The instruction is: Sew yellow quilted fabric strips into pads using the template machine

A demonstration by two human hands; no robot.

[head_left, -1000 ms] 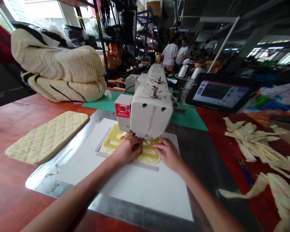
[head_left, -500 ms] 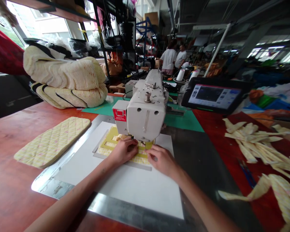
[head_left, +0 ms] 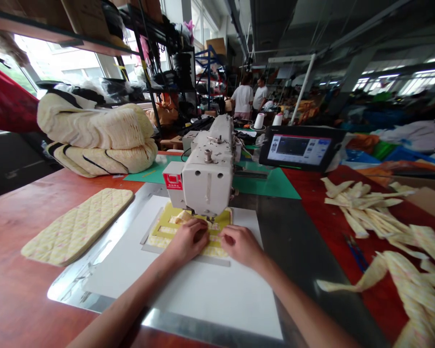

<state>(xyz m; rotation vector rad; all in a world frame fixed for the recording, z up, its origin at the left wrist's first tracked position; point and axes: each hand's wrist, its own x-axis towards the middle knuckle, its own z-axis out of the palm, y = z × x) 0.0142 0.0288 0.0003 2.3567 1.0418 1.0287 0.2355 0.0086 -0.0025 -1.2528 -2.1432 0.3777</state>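
Two hands, left (head_left: 188,240) and right (head_left: 240,244), press flat on one yellow quilted piece (head_left: 188,231) under one sewing machine (head_left: 205,179); its red label (head_left: 174,181) is unreadable.

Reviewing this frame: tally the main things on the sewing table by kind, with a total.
Sewing machine: 1
Touchscreen panel: 1
Quilted yellow pad lying flat: 1
Yellow frame template under the left hand and right hand: 1
Thread cones: 2
Total: 6
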